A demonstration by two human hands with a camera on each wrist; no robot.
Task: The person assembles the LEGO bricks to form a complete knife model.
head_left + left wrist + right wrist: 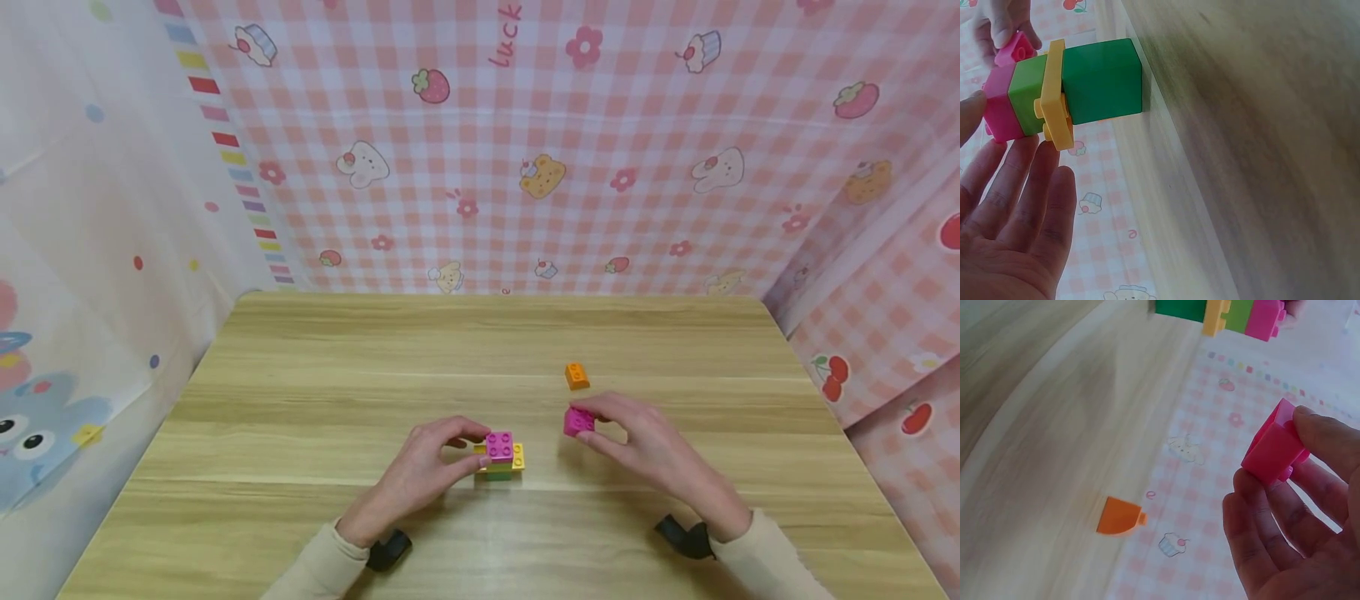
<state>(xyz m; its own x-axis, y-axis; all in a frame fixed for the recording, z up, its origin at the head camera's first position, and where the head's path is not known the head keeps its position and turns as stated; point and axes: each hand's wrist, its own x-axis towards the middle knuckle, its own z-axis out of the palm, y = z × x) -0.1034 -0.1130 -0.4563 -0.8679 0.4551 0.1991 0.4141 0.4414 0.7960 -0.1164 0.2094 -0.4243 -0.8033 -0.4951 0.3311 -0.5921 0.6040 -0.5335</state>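
Note:
A stack of toy building bricks stands on the table: a dark green brick at the bottom, then a yellow plate, a light green brick and a pink brick on top. My left hand pinches that top brick between thumb and fingers. To the right of the stack, my right hand holds a second pink brick above the table, thumb on one side and fingertips on the other. Its hollow underside partly shows in the right wrist view.
Beyond my right hand lies an orange brick with a curved side. The wooden table ends at a pink checked cloth at the back, with more cloth at both sides. Black devices sit at my wrists.

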